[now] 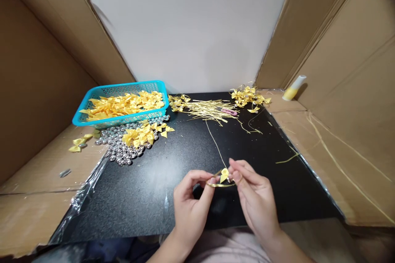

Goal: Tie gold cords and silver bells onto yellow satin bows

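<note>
Near the front of the black tabletop, my left hand [193, 201] pinches a looped gold cord [220, 185] between thumb and forefinger. A small yellow ribbon bow [224, 175] sits on the loop between my hands. My right hand [256, 195] is closed at the loop's other side, its thumb and fingertips pinching the cord beside the bow. A small silvery piece, perhaps a bell, shows partly by the right fingertips. From there a thin pale strand [217, 144] runs up to a pile of gold cord pieces [210, 110].
A blue basket [120, 85] of yellow bows stands at the back left. Before it lie silver bells [120, 152] with loose bows [140, 135]. A pink hair clip [229, 112] rests on the cords. Bow-and-cord pieces [247, 96] and a white-yellow tube [294, 88] are right. Cardboard walls [348, 70] enclose the sides.
</note>
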Action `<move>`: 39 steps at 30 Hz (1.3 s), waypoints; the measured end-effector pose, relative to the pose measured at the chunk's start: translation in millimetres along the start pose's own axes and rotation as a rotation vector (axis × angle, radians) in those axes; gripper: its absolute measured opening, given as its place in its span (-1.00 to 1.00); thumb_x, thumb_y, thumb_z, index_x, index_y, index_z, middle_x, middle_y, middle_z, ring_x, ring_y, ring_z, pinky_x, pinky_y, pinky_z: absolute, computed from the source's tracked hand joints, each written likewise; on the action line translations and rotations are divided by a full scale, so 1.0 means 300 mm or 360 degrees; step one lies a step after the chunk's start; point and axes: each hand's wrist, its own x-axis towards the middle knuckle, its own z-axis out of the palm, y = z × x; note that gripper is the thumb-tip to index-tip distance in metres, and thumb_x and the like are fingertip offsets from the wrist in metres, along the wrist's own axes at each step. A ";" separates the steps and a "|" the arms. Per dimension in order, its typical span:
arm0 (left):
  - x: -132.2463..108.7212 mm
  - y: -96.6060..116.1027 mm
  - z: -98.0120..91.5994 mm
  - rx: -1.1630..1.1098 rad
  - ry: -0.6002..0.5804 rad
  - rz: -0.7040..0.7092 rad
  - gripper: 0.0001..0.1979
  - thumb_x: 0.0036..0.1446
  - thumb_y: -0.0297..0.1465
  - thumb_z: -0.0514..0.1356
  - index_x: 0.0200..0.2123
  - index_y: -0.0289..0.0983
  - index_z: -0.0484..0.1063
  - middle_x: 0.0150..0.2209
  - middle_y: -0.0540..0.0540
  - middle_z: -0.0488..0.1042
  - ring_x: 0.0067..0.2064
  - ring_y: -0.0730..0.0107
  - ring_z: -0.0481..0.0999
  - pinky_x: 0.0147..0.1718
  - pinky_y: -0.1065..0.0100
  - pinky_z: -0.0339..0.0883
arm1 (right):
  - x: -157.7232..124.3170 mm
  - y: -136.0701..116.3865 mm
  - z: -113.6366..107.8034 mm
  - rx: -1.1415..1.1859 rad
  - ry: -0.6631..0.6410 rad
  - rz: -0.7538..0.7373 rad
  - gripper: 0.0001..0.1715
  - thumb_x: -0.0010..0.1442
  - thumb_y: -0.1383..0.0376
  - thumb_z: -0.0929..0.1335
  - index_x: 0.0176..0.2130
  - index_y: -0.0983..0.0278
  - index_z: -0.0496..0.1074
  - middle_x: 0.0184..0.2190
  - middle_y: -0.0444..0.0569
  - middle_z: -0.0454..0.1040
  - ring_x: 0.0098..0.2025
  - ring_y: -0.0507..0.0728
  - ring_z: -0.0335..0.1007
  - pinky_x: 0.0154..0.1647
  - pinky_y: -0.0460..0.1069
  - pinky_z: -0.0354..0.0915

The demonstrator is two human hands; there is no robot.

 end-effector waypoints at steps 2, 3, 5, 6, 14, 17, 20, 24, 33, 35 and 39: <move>0.004 0.001 -0.007 0.0005 0.0026 -0.0036 -0.97 0.07 -0.43 0.30 -0.39 -0.25 0.57 -0.42 -0.06 0.62 -0.37 0.32 0.60 -0.35 0.40 0.46 | 0.016 -0.033 -0.041 -0.0279 0.0017 -0.0219 -0.77 0.16 0.23 0.45 -0.14 0.09 0.61 -0.30 -0.06 0.49 -0.32 0.05 0.39 -0.35 -0.07 0.37; 0.006 0.003 -0.010 -0.0001 0.0031 -0.0048 -0.96 0.06 -0.43 0.31 -0.39 -0.24 0.59 -0.40 -0.08 0.63 -0.35 0.30 0.61 -0.34 0.39 0.47 | 0.025 -0.056 -0.065 -0.0439 -0.0013 -0.0300 -0.78 0.16 0.25 0.44 -0.15 0.11 0.62 -0.33 -0.05 0.50 -0.33 0.07 0.41 -0.37 -0.05 0.38; 0.011 0.006 -0.013 -0.0017 0.0043 -0.0038 -0.95 0.05 -0.43 0.32 -0.40 -0.22 0.62 -0.36 -0.09 0.65 -0.31 0.27 0.62 -0.33 0.38 0.48 | 0.043 -0.110 -0.115 -0.0751 -0.0186 -0.0345 -0.81 0.12 0.27 0.46 -0.21 0.17 0.63 -0.38 -0.03 0.54 -0.35 0.11 0.45 -0.36 -0.03 0.40; 0.013 0.007 -0.013 -0.0018 0.0047 -0.0022 -0.94 0.04 -0.44 0.32 -0.40 -0.20 0.63 -0.35 -0.09 0.65 -0.29 0.27 0.61 -0.33 0.38 0.48 | 0.049 -0.139 -0.140 -0.0902 -0.0307 -0.0279 -0.84 0.10 0.27 0.47 -0.25 0.18 0.63 -0.40 -0.04 0.55 -0.37 0.11 0.46 -0.37 -0.03 0.41; 0.041 0.040 -0.042 0.0185 -0.0733 -0.0085 -0.91 0.07 -0.36 0.32 -0.39 -0.18 0.68 -0.54 -0.09 0.59 -0.55 0.39 0.48 -0.57 0.43 0.24 | 0.051 -0.283 -0.283 -0.1633 -0.0995 -0.0123 -0.84 0.21 0.27 0.38 -0.27 0.13 0.60 -0.35 -0.05 0.60 -0.32 0.13 0.52 -0.29 -0.03 0.38; 0.051 0.054 -0.076 0.0204 -0.1150 -0.0348 -0.80 0.13 -0.28 0.28 -0.42 -0.23 0.66 -0.59 -0.10 0.55 -0.58 0.43 0.41 -0.59 0.45 0.15 | 0.058 -0.304 -0.287 -0.1647 -0.1212 -0.0063 -0.79 0.25 0.32 0.34 -0.28 0.13 0.60 -0.36 -0.07 0.59 -0.31 0.10 0.51 -0.27 -0.04 0.37; 0.055 0.053 -0.096 0.0071 -0.1343 -0.0669 -0.68 0.17 -0.18 0.21 -0.44 -0.29 0.58 -0.69 -0.01 0.40 -0.65 0.52 0.27 -0.61 0.49 0.06 | 0.066 -0.314 -0.267 -0.1576 -0.1378 -0.0011 -0.78 0.21 0.40 0.35 -0.32 0.16 0.59 -0.39 -0.09 0.58 -0.32 0.09 0.51 -0.25 -0.05 0.35; 0.054 0.037 -0.094 -0.0188 -0.1276 -0.0829 -0.55 0.19 -0.04 0.12 -0.52 -0.29 0.40 -0.71 0.10 0.21 -0.65 0.58 0.12 -0.59 0.50 -0.01 | 0.063 -0.305 -0.236 -0.1499 -0.1320 -0.0014 -0.81 0.20 0.41 0.34 -0.31 0.20 0.57 -0.38 -0.09 0.56 -0.33 0.07 0.47 -0.27 -0.07 0.32; 0.057 0.060 -0.074 -0.0174 -0.1248 -0.0716 -0.52 0.21 -0.02 0.11 -0.53 -0.30 0.31 -0.64 0.10 0.19 -0.58 0.55 0.11 -0.54 0.46 -0.03 | 0.050 -0.228 -0.124 -0.0968 -0.1380 -0.0093 -0.65 0.29 0.09 0.32 -0.13 0.29 0.51 -0.21 0.00 0.56 -0.17 0.10 0.45 -0.07 -0.03 0.27; 0.058 0.057 -0.075 -0.0200 -0.1243 -0.0716 -0.53 0.21 -0.03 0.11 -0.53 -0.29 0.30 -0.62 0.09 0.20 -0.57 0.54 0.11 -0.53 0.45 -0.02 | 0.049 -0.210 -0.098 -0.0885 -0.1377 -0.0079 -0.67 0.35 0.17 0.27 -0.27 0.31 0.52 -0.32 -0.02 0.55 -0.25 0.06 0.44 -0.13 -0.06 0.27; 0.061 0.035 -0.074 -0.0479 -0.1156 -0.0711 -0.56 0.25 -0.10 0.10 -0.54 -0.28 0.27 -0.57 0.05 0.20 -0.50 0.48 0.14 -0.47 0.42 0.04 | 0.054 -0.178 -0.102 -0.0538 -0.1294 0.0089 -0.61 0.32 0.16 0.30 -0.45 0.34 0.46 -0.48 -0.07 0.47 -0.38 0.02 0.39 -0.27 -0.09 0.27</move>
